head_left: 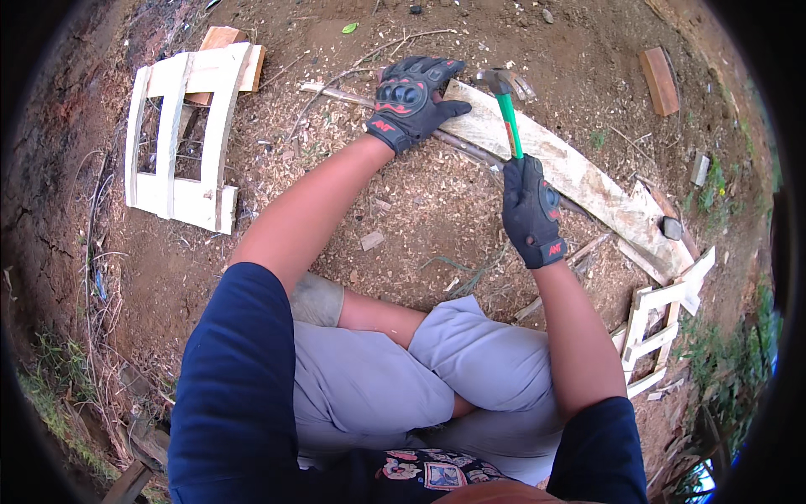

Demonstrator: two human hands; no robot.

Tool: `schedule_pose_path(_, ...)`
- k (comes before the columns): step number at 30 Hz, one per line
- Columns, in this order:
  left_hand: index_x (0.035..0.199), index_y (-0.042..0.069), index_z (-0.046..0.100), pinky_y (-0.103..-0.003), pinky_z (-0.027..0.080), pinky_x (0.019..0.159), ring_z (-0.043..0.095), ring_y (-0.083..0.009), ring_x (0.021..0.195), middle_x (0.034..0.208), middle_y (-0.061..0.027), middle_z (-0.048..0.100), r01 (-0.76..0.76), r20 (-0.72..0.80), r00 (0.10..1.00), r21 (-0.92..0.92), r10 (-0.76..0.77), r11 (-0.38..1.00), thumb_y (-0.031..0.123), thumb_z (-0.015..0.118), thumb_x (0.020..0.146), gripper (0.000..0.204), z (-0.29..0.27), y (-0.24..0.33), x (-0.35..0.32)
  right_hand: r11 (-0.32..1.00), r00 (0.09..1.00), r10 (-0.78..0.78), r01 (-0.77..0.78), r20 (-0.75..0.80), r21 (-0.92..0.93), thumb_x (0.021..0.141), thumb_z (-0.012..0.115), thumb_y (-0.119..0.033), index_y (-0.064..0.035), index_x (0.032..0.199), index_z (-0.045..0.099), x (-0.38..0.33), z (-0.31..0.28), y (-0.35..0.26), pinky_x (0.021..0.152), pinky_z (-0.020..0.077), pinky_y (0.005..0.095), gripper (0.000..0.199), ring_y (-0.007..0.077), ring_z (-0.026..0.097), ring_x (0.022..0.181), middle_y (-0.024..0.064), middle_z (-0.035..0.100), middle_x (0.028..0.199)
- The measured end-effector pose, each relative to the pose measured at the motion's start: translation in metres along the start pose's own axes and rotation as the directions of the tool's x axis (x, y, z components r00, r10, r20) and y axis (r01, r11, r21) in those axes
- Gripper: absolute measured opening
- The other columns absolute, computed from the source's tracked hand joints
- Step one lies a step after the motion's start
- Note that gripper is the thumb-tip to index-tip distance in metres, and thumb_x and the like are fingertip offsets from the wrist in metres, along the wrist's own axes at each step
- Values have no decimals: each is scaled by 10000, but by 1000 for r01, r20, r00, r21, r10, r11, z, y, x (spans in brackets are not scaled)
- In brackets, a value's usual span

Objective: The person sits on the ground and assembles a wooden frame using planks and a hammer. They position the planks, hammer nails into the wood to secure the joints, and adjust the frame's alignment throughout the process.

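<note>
My left hand [411, 101], in a black glove with red marks, is at the far end of a long pale wooden plank [571, 172]. Its fingers stretch out to the right and its thumb lies apart from them, over the plank's end. A firm grip there cannot be made out. In a matching glove, my right hand [532, 210] is closed round the lower handle of a claw hammer [510, 122]. The hammer has a green handle, and its dark metal head is up near the plank's far end.
A slatted pale wood frame [172, 134] lies at the left, partly over a brown block [220, 38]. Another slatted piece [651, 336] is at the lower right. A dark stone [672, 228] rests on the plank. A brick-coloured block [660, 81] stands farther back; wood chips litter the soil.
</note>
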State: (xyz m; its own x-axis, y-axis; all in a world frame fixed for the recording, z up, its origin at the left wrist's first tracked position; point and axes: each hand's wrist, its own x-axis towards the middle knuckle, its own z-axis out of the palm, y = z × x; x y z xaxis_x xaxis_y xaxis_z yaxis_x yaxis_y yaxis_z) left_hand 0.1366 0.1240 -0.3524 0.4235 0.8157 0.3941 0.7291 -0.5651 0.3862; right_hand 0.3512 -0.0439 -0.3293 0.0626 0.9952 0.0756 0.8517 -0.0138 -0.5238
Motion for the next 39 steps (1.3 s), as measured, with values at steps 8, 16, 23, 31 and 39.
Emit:
schedule_pose_path(8, 1048, 238, 864, -463, 506, 967, 703, -267, 1059, 1015, -29, 804, 26, 133, 991, -4, -26, 1000, 522, 714, 933, 341, 28, -16, 15, 1000, 999, 24, -24, 28, 4, 1113, 511, -257, -31, 1067, 617, 6, -11, -5, 649, 507, 557, 255, 462, 659, 749, 250, 674, 899)
schedule_pose_path(16, 1067, 248, 859, -455, 505, 961, 703, -273, 1026, 980, -23, 791, 8, 74, 997, -21, -6, 1000, 462, 703, 953, 288, 29, -13, 12, 982, 992, 122, -118, 20, -147, 1106, 523, -258, -33, 1090, 628, 6, -7, -23, 643, 515, 544, 249, 446, 670, 760, 235, 672, 898)
schedule_pose_path(23, 1062, 300, 853, -455, 503, 981, 681, -240, 1101, 1051, 19, 777, -32, 67, 997, -31, 34, 999, 387, 707, 939, 210, 27, -11, 10, 994, 998, 5, -12, -58, -109, 1097, 543, -222, -26, 1108, 632, 0, -9, -27, 638, 516, 542, 215, 449, 669, 752, 238, 673, 905)
schedule_pose_path(31, 1032, 336, 852, -480, 484, 999, 700, -237, 1075, 1061, 31, 791, -15, 67, 998, 7, 15, 1000, 363, 671, 947, 202, 37, -22, 5, 996, 989, -59, 49, -137, -78, 1093, 548, -190, -26, 1126, 621, 9, -15, -48, 655, 525, 522, 182, 425, 679, 767, 229, 673, 913)
schedule_pose_path(39, 1071, 361, 847, -468, 475, 1024, 694, -229, 1105, 1076, 54, 790, -66, 63, 996, 10, 65, 998, 396, 639, 967, 235, 30, -15, 7, 998, 986, -16, 5, -166, -68, 1078, 579, -190, -4, 1124, 645, 9, -14, -50, 650, 523, 532, 202, 440, 666, 739, 240, 660, 898)
